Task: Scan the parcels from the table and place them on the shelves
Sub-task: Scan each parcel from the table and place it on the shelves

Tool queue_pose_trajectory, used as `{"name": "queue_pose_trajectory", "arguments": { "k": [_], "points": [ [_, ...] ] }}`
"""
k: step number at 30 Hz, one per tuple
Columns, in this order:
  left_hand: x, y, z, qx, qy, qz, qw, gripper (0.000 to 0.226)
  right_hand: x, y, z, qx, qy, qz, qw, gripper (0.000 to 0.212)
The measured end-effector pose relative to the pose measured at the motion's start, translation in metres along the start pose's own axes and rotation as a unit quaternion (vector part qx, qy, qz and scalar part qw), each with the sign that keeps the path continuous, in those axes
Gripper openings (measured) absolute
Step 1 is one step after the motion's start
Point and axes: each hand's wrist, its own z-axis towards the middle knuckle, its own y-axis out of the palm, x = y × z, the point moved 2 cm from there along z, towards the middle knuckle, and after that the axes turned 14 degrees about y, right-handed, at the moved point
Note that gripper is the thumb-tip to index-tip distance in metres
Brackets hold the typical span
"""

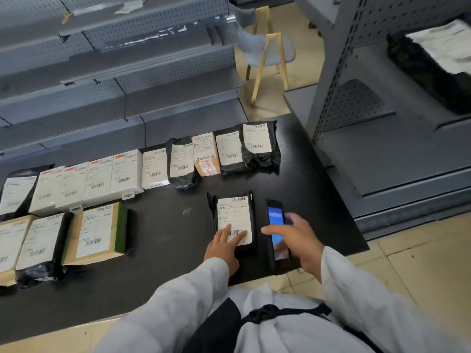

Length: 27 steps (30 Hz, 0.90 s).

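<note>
Looking down from the head camera, a person in a white coat stands at a black table (163, 225) with both hands out in front. The left hand (224, 247) lies flat on a small black parcel (235, 221), with its straight fingers (238, 238) pressing on the white label near the bar code, so this hand is loose and not curled round anything. The right hand (297, 240) is wrapped round a dark scanner (276, 230) with a lit blue screen, thumb on one side and fingers on the other, and the scanner sits just beside the parcel on its right. The parcel lies flat on the table, near the front edge, apart from the others. Behind it a long row of parcels (127, 171) runs across the table, side by side, with white boxes, a brown box and black bags, each with a white label facing up. At the far left, nearer the front, are more parcels, and one is a brown box with a green edge (95, 234). Past the table are grey shelves (114, 80) with little holes in the back wall. On the right stands another grey shelf unit (382, 103), and some black bags (433, 72) sit on it. A grey chair with yellow wooden legs (267, 50) stands on the tan floor between the shelves.
</note>
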Motion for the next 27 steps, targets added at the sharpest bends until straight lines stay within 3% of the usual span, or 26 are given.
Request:
{"name": "queue_pose_trajectory", "arguments": {
  "k": [5,8,14,16,20,23,27],
  "points": [
    [-0.022,0.001,-0.002,0.018,0.05,0.004,0.999,0.078,0.001,0.04,0.015,0.019,0.033,-0.161,0.986,0.049],
    [-0.044,0.006,-0.01,0.053,0.064,0.002,0.997,0.074,-0.002,0.061,0.015,0.009,0.098,-0.215,0.972,0.044],
    [-0.105,0.039,-0.04,0.095,0.035,-0.037,0.994,0.084,-0.024,0.097,0.006,0.042,0.191,-0.368,0.909,0.064],
    [-0.121,0.05,-0.043,0.092,0.045,-0.032,0.994,0.077,-0.036,0.108,0.0,0.049,0.192,-0.415,0.888,0.055],
    [-0.134,0.058,-0.037,0.085,0.079,-0.003,0.993,0.072,-0.051,0.132,-0.002,0.041,0.172,-0.428,0.886,0.048],
    [-0.141,0.058,-0.031,0.092,0.107,0.001,0.99,0.076,-0.051,0.143,-0.006,0.02,0.214,-0.483,0.849,0.045],
    [-0.148,0.053,-0.029,0.104,0.138,0.002,0.985,0.072,-0.054,0.153,-0.02,0.047,0.205,-0.492,0.845,0.044]
  ]
}}
